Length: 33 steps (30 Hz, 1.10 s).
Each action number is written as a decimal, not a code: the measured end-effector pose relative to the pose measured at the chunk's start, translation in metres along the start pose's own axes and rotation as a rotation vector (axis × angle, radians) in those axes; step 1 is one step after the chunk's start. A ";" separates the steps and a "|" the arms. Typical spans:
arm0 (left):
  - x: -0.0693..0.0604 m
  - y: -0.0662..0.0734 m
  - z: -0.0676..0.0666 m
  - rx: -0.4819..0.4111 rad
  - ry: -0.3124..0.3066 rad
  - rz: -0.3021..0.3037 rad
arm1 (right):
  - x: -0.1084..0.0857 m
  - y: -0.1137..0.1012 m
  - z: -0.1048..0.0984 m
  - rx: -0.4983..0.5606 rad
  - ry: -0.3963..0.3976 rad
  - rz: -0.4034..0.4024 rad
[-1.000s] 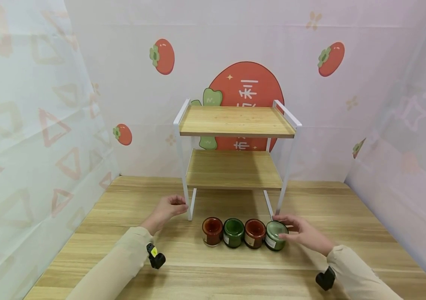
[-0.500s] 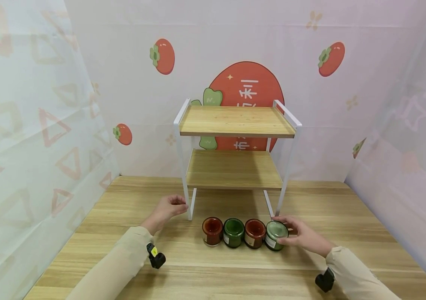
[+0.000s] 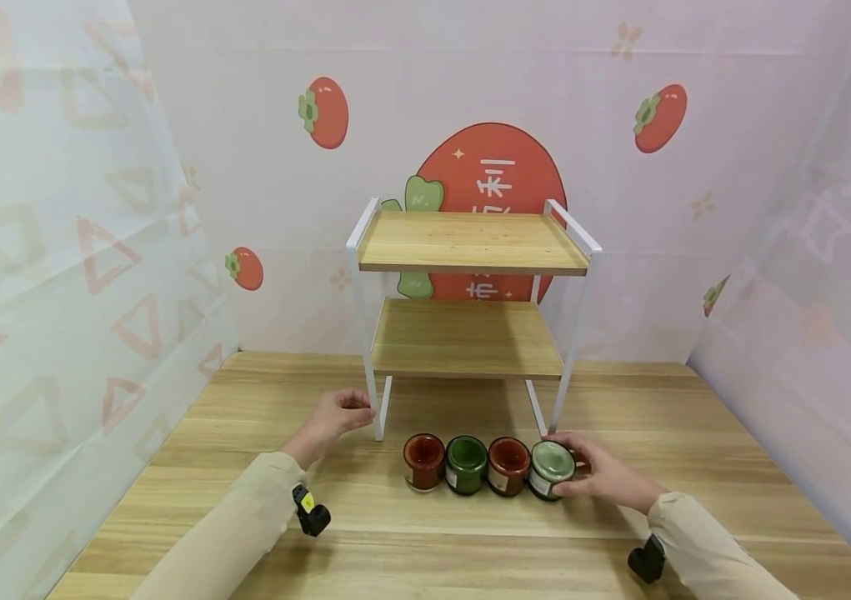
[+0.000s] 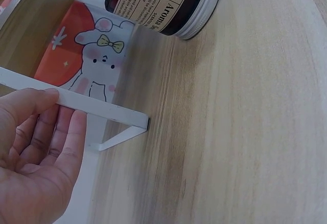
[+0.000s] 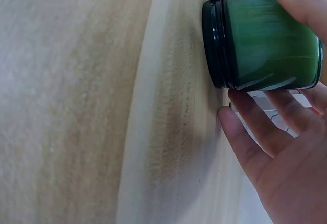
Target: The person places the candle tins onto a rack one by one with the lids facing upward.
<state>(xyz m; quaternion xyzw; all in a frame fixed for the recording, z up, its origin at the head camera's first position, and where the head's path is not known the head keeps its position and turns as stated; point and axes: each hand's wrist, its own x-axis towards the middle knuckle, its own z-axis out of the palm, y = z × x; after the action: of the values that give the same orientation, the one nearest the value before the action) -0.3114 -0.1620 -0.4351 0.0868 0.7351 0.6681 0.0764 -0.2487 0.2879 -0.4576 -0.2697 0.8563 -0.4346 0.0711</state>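
Observation:
A row of glass scented candle jars stands in front of a white-framed wooden shelf rack [image 3: 470, 242]. From the left come a red-brown jar [image 3: 423, 462], a dark green jar [image 3: 466, 465], another red-brown jar [image 3: 508, 467] and a pale green candle jar [image 3: 551, 465]. In the wrist views the lids are against the table, so the jars seen there are upside down. My right hand [image 3: 608, 477] holds the pale green jar, thumb at its front, fingers at its far side. My left hand [image 3: 329, 423] pinches the rack's front left leg [image 4: 110, 109] between thumb and fingers.
The rack's middle shelf board [image 3: 468, 337] lies under its top board. A wood-grain table [image 3: 282, 542] carries everything. Printed fabric walls [image 3: 245, 150] enclose the back and both sides. A small black camera is strapped to each sleeve.
My right thumb has slid slightly down and toward the front edge of the pale green jar. The jars, rack and left hand look unmoved.

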 end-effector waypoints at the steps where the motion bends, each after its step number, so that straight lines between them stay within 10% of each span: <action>1: 0.000 0.000 0.000 0.001 -0.001 0.000 | 0.000 0.001 0.000 -0.006 0.001 0.003; 33: -0.001 0.002 -0.001 0.044 -0.014 0.004 | 0.004 -0.013 0.005 -0.129 -0.006 0.091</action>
<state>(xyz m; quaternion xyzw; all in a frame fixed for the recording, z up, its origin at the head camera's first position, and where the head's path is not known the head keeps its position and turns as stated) -0.3106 -0.1626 -0.4331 0.0945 0.7488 0.6513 0.0783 -0.2454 0.2765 -0.4503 -0.2360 0.8937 -0.3740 0.0756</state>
